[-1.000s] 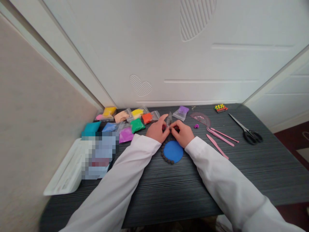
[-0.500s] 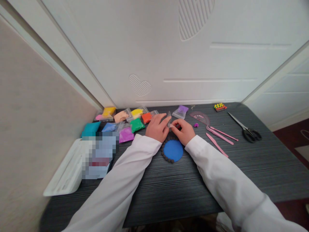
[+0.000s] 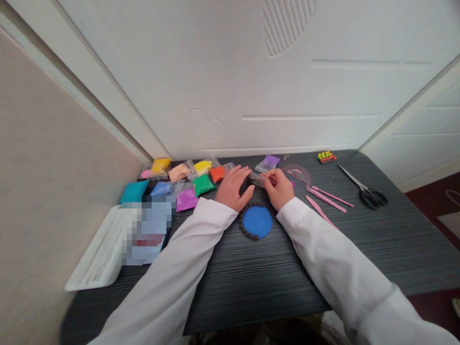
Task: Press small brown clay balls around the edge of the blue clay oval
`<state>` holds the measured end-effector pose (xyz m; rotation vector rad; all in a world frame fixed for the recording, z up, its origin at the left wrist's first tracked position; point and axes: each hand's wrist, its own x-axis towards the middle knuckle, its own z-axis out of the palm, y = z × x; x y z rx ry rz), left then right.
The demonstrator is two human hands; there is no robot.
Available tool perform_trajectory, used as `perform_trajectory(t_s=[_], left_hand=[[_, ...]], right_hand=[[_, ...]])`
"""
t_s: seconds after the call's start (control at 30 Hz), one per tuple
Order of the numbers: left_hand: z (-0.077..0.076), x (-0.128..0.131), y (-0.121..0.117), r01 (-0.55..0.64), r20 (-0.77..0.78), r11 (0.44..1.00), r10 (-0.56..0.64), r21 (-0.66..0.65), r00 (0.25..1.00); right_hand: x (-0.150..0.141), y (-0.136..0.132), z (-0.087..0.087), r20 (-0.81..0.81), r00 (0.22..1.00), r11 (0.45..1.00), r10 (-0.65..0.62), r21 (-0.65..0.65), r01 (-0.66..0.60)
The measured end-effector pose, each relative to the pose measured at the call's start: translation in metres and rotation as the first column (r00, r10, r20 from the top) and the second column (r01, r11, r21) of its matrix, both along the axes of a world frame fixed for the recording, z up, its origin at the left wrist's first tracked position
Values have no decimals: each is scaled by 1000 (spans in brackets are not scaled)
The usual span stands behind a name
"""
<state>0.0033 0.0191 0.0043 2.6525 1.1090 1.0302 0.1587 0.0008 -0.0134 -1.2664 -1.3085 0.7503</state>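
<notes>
Between my hands on the dark table lies a small clear zip bag (image 3: 256, 179) with something dark in it. My right hand (image 3: 278, 189) pinches the bag's right end between thumb and fingertips. My left hand (image 3: 234, 188) is open, fingers stretched out and thumb apart, with its fingertips at the bag's left end. Just in front of my hands sits a flat blue clay disc (image 3: 258, 222). A row of small dark clay balls (image 3: 243, 229) runs along its left and upper edge; the right edge shows none.
Several bags of coloured clay, among them a green bag (image 3: 203, 184), lie to the left. A white tray (image 3: 95, 254) stands at the far left. To the right are a pink protractor (image 3: 297, 173), pink modelling tools (image 3: 328, 199), scissors (image 3: 363, 188) and a small yellow-and-red clay piece (image 3: 326, 157).
My right hand has moved slightly right with the bag's end. My left fingers and thumb have spread, and the bag now lies flatter between the hands. More of the disc's upper edge shows.
</notes>
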Motion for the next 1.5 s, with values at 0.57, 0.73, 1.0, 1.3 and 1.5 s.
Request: perform_trajectory(t_s=[0.57,0.73,1.0,1.3,1.5], left_hand=[[-10,-5,12,6,-94,998,0,64,996],[-10,-4,11,22,-124,999,-19,29,992],[-14,-5,12,-1,-139,998,-8,-68,990],[-10,-6,14,-16,-130,1000,14,-9,991],[-3,-13,-3,-185,-50,981,188,54,981]], right_hand=[[2,2,6,-411,906,983,102,-100,-156],[2,2,6,-423,901,982,97,-104,-155],[2,3,4,-375,923,985,84,-111,-135],[2,7,-2,-337,935,984,113,-95,-153],[3,6,1,-347,931,984,112,-91,-152]])
